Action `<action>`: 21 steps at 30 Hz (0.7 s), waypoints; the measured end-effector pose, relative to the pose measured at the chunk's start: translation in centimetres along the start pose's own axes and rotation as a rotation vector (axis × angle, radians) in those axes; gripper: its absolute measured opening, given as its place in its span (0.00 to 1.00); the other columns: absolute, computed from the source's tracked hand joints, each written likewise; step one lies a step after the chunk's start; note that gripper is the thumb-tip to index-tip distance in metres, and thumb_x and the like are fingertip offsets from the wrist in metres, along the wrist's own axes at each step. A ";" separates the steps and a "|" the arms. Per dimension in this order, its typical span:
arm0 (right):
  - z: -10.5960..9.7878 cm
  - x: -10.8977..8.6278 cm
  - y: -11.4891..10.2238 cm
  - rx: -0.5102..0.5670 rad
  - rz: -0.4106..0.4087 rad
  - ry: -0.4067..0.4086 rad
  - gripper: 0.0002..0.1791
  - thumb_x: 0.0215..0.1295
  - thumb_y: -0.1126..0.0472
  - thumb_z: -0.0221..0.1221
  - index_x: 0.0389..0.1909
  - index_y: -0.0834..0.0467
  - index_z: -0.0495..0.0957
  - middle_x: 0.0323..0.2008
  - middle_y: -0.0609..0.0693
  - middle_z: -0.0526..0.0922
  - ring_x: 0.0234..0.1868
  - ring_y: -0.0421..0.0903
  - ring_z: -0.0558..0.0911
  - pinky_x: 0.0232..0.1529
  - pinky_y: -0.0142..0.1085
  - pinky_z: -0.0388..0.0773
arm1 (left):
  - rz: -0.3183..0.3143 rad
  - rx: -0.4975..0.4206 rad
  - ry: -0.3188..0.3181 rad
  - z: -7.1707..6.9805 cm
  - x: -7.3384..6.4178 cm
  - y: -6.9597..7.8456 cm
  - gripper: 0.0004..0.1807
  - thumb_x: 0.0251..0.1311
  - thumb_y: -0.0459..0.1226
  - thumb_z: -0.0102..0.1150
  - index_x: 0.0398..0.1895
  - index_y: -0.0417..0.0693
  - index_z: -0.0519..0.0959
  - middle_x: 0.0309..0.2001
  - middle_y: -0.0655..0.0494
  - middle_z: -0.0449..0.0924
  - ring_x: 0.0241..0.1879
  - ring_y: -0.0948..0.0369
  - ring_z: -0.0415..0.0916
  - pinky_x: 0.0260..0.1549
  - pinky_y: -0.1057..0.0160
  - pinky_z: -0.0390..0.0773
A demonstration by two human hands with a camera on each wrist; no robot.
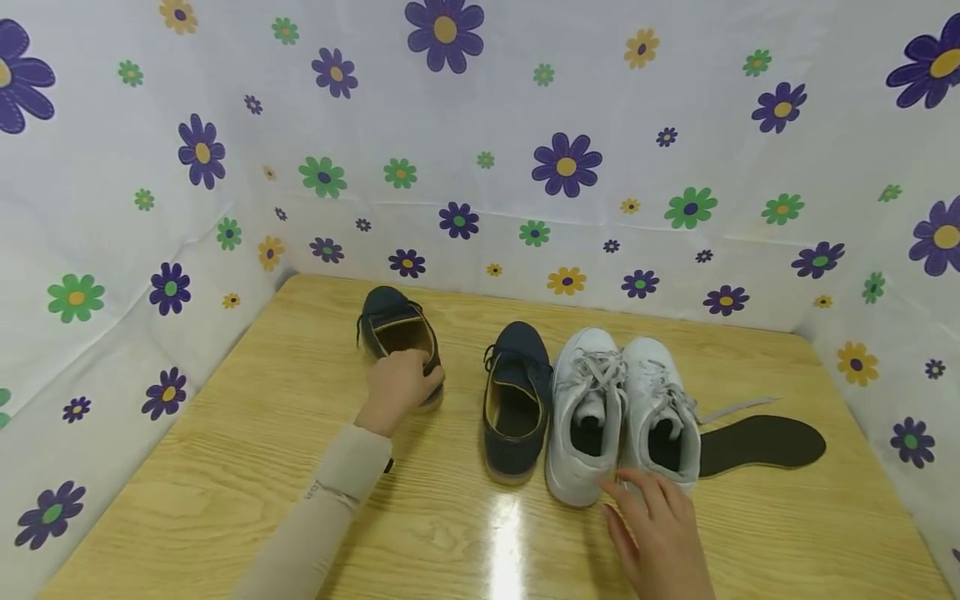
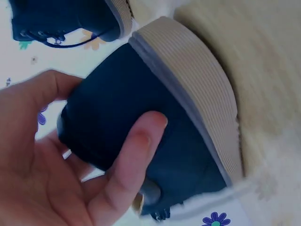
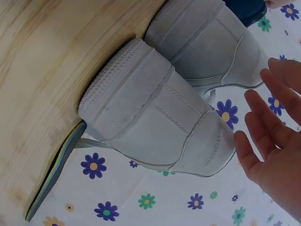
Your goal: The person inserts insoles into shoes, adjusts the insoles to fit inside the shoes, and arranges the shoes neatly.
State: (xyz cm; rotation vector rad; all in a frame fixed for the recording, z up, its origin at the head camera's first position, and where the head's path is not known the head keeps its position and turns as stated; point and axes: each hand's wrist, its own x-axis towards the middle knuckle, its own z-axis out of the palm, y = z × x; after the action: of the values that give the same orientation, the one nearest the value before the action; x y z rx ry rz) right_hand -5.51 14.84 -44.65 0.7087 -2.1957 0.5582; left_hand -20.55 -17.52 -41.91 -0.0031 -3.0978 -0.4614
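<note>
At the left of the head view, my left hand [image 1: 402, 382] grips the heel of a navy lace-up shoe [image 1: 384, 304], fingers inside its opening. The left wrist view shows the thumb pressed on the outside of that heel [image 2: 117, 103], above a ribbed pale sole. My right hand [image 1: 660, 525] is behind the heels of a pair of white sneakers, the left one [image 1: 573, 475] and the right one [image 1: 647, 354]. Its fingers are spread and slightly bent, holding nothing, fingertips close to the heels. A second navy shoe [image 1: 515, 454] stands between the held shoe and the white pair.
A black insole [image 1: 772, 442] lies right of the white sneakers, with a loose grey lace end [image 1: 738, 409] near it. Everything stands on a wooden table [image 1: 247, 417]. Flower-print cloth [image 1: 495, 108] walls it in at the back and both sides.
</note>
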 end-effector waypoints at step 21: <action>-1.9 -0.3 1.1 -0.069 0.089 0.033 0.27 0.75 0.44 0.42 0.33 0.58 0.83 0.40 0.57 0.81 0.40 0.57 0.75 0.38 0.51 0.68 | 0.262 0.023 -0.035 0.5 -4.7 1.8 0.20 0.57 0.43 0.59 0.13 0.54 0.63 0.12 0.61 0.57 0.16 0.61 0.59 0.14 0.63 0.57</action>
State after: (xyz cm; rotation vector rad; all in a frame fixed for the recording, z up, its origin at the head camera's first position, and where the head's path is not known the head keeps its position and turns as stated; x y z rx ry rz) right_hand -5.04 16.87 -43.86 0.5648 -2.2128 0.5327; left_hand -15.83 -15.66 -41.90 -0.4153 -3.0714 -0.4197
